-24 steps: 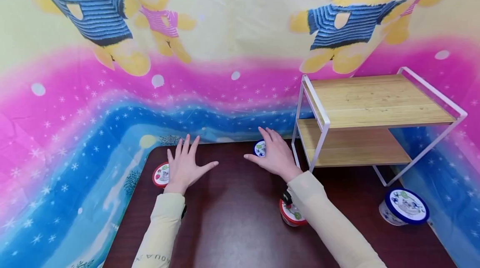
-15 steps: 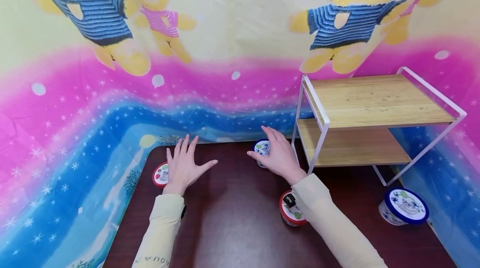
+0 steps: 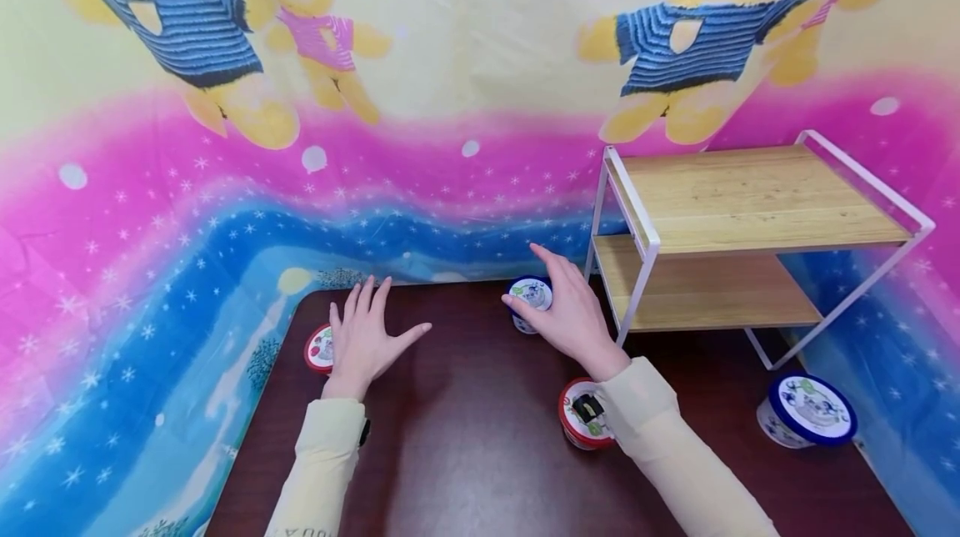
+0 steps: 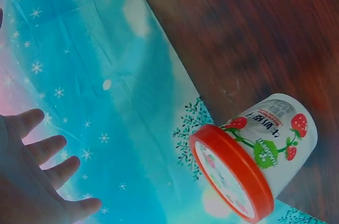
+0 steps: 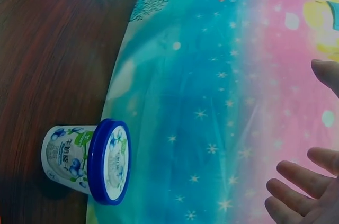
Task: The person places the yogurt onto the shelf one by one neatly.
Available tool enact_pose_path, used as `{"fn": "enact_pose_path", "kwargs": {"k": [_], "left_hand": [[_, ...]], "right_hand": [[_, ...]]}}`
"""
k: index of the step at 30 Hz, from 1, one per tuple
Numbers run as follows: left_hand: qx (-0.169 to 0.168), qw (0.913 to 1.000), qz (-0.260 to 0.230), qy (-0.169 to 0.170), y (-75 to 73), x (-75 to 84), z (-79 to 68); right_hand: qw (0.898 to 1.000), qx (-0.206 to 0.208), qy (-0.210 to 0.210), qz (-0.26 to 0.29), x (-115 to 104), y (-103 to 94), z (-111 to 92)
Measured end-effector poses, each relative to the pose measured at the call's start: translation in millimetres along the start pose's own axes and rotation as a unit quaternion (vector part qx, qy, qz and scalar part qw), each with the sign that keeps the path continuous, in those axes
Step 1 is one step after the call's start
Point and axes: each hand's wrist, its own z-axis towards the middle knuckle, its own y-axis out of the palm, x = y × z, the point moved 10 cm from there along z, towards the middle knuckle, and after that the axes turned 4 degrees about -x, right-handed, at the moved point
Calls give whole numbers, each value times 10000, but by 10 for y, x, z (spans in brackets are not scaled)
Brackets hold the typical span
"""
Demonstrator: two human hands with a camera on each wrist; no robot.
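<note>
Your left hand [image 3: 364, 345], one: fingers spread, thumb stretched toward 3 o'clock, holding nothing. Your right hand [image 3: 572, 320], one: thumb and fingers parted, likewise holding nothing; the two hands are well apart above the dark wood-grain tabletop [image 3: 465, 437]. Strawberry tub [image 3: 318, 348], one: on the tabletop at 9 o'clock from your left hand, partly masked by it from the head view. Blueberry tub [image 3: 531, 293], one: at 10 o'clock from your right hand, near the far edge. Placement, as judged: both tubs stand upright, lids uppermost, probably for stability; your fingers seem parted to leave clearance around them. Also listed, from your right hand: second red-lidded tub [image 3: 582, 435], 6 o'clock; second blue-lidded tub [image 3: 808, 409], 4 o'clock; two-tier shelf [image 3: 765, 203], 2 o'clock. Appearance: Strawberry tub, white tapered body, red berry print, green badge, bright red lid with white printed top; Blueberry tub, similar white body, blue berry print, green badge, deep blue lid, likewise printed.
</note>
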Motion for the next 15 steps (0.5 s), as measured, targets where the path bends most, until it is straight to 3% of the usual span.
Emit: {"fn": "enact_pose_path", "kwargs": {"k": [15], "left_hand": [[142, 9996, -124, -214, 89, -163, -108]], "right_hand": [[9981, 487, -325, 212, -205, -296, -118]]}}
